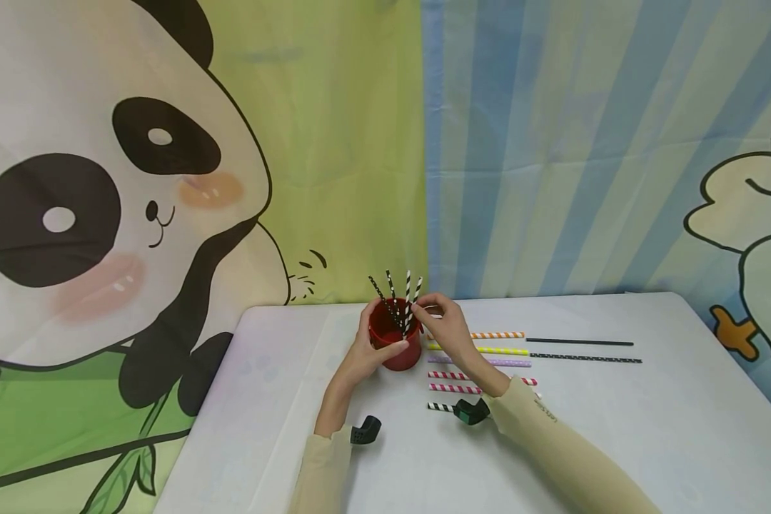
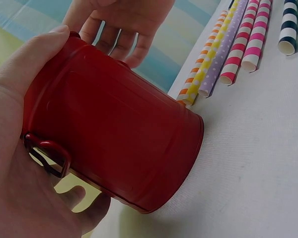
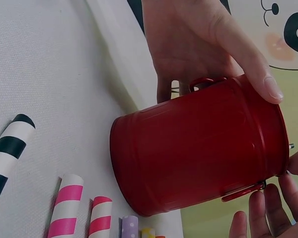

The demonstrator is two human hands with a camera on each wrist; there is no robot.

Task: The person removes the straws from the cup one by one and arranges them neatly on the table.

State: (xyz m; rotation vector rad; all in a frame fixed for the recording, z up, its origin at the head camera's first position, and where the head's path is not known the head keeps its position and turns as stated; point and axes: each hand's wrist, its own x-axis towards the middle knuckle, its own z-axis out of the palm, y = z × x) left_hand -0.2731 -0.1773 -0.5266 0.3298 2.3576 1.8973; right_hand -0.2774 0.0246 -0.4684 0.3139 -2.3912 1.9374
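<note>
A small red metal bucket (image 1: 403, 355) stands upright on the table with several black-and-white paper straws (image 1: 407, 285) leaning in it, some dotted, some striped. My left hand (image 1: 363, 355) grips the bucket from the left, thumb along the rim and fingers round the far side, as the right wrist view shows the left hand (image 3: 198, 44). At the opposite side of the rim, my right hand (image 1: 450, 328) pinches the bucket's edge beside a side handle (image 3: 243, 192). The straws inside the bucket are hidden in both wrist views.
Right of the bucket lies a row of paper straws: orange striped (image 1: 507, 335), yellow (image 1: 507, 350), purple dotted (image 1: 514, 363), two pink-red ones (image 1: 446, 375) and black-and-white striped (image 1: 440, 407). A black straw (image 1: 578, 342) and a black dotted straw (image 1: 585, 358) lie farther right. Printed curtains hang behind.
</note>
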